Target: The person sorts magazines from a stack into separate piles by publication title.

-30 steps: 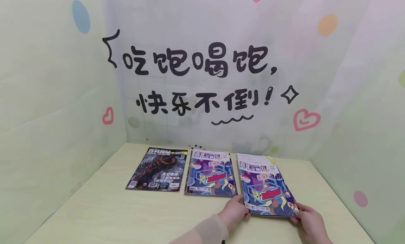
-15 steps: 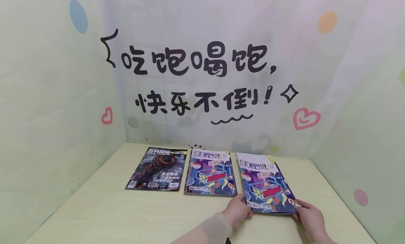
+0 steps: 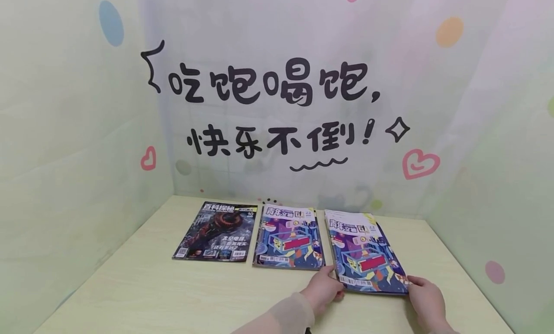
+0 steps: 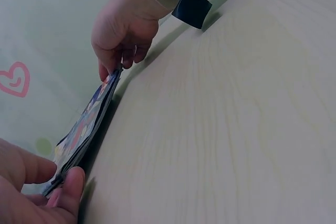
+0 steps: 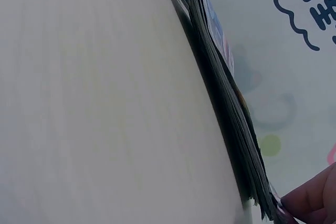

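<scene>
Both hands are at the near corners of a stack of magazines with a purple and blue cover, at the right of the table. My left hand pinches its near left corner; in the left wrist view, a finger and thumb close round the edges there. At the near right corner my right hand grips the stack, thumb at the cover's edge. The right wrist view shows the stack's layered edges side-on, with a dark gap of shadow along the table. White page edges stick out at its back.
Left of the held stack lies another stack of magazines with the same cover. Farther left is a dark magazine with a red ring-like picture. A printed cloth wall rises behind the table, with more cloth at both sides.
The top of the held stack has shifted slightly away from the person, and fewer page edges show at its back. Both hands keep their hold; the other magazines have not moved.
</scene>
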Action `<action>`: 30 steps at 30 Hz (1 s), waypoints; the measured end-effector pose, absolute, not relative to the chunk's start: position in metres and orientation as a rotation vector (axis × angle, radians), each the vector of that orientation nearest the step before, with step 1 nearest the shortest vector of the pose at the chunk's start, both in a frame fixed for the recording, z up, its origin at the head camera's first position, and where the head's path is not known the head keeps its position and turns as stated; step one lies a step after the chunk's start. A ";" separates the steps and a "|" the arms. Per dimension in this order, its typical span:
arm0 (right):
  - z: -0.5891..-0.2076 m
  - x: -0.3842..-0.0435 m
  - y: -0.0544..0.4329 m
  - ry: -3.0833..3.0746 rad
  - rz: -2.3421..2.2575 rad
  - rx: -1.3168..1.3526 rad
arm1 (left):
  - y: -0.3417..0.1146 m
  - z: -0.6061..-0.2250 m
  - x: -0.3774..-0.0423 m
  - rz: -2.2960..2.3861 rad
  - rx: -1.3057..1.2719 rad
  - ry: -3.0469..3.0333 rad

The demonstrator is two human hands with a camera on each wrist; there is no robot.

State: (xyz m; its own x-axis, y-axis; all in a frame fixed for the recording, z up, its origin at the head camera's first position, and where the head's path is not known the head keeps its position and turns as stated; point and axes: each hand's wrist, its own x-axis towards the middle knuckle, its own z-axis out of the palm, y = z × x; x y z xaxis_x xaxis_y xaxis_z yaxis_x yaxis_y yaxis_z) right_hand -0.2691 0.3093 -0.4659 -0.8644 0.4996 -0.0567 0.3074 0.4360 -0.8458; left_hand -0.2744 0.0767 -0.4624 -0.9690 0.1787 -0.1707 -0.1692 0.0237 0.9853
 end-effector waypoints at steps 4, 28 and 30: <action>-0.457 -0.265 0.306 -2.521 1.217 -0.584 | 0.063 -0.460 -0.271 1.973 0.069 2.075; -0.433 -0.279 0.161 -2.412 1.627 -0.197 | -0.058 -0.439 -0.286 1.858 0.176 2.397; -0.436 -0.281 0.150 -2.405 1.681 -0.181 | -0.068 -0.440 -0.288 1.862 0.141 2.448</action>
State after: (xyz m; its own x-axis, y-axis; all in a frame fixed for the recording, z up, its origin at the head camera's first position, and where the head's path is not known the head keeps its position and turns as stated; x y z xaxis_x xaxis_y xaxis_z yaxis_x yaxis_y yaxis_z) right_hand -0.2809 0.1497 -0.4362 -0.9723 0.2141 0.0943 -0.0150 0.3454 -0.9383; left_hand -0.2878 -0.0677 -0.4403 -0.9939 0.1105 0.0059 0.0351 0.2648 0.9637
